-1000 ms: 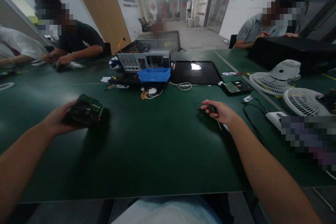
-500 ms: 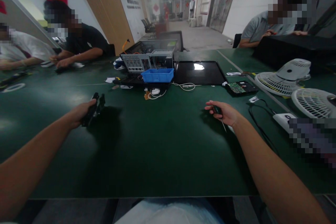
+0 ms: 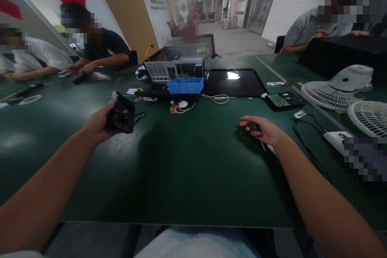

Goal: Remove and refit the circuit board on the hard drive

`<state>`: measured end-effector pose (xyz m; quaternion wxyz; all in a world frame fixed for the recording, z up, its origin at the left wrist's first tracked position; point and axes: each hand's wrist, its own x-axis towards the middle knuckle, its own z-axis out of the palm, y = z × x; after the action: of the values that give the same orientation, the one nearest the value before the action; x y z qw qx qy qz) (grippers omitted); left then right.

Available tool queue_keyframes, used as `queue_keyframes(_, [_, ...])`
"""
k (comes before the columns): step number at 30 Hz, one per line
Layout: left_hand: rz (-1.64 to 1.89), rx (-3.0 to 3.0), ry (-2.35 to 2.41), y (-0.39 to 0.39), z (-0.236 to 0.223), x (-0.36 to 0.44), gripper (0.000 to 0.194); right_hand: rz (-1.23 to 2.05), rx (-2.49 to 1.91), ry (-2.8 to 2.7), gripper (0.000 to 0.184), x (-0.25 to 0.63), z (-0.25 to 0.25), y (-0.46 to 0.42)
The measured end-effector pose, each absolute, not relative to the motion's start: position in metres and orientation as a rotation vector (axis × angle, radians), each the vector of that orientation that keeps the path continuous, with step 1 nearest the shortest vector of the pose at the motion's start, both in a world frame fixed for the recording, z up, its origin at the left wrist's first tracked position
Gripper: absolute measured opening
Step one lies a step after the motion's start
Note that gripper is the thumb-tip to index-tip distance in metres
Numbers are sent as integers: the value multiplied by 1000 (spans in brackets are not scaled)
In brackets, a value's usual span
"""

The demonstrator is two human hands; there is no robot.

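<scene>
My left hand (image 3: 101, 123) is closed on the edge of a black, square, fan-like computer part (image 3: 122, 113), held above the table on the left. A small metal lever or clip sticks out from its right side. My right hand (image 3: 266, 130) holds a screwdriver (image 3: 255, 126) by its dark handle, low over the table on the right. Its thin shaft points down toward me. Between and beyond my hands stand an opened computer case (image 3: 160, 72) and a blue plastic bin (image 3: 185, 86) in front of it.
Behind the hands lie a black panel (image 3: 236, 84), a white cable (image 3: 183, 105) and a black device with a green circuit board (image 3: 282, 100). To the right are white fans (image 3: 320, 93), a power strip (image 3: 334, 141) and its cord. Other people sit across the green table (image 3: 181, 185).
My left hand has turned the black part so its broad face shows, and the part sits farther right. The right hand keeps the screwdriver almost still. The whole view has shifted slightly.
</scene>
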<state>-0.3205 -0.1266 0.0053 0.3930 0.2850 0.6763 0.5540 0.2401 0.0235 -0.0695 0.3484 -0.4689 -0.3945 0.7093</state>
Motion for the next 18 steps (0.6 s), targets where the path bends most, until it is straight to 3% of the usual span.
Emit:
queue_keyframes(3, [1161,654,1240,-125,-2,-266,81,1817,-1216,-1075,13,238,-68,20])
queue_keyframes(5, [1046,636,1047,-118,-15,-226,88,1815,-1212,-1114,15,237,-68,18])
queue_keyframes(12, [632,735,1002,-69,-59,-108,64,1822,-1134,-1202,23,239,-67,14])
queue_keyframes(18, [305,1122,912,-33,-52,-51,62,1763,-1112,-1425,33,235,-57,2])
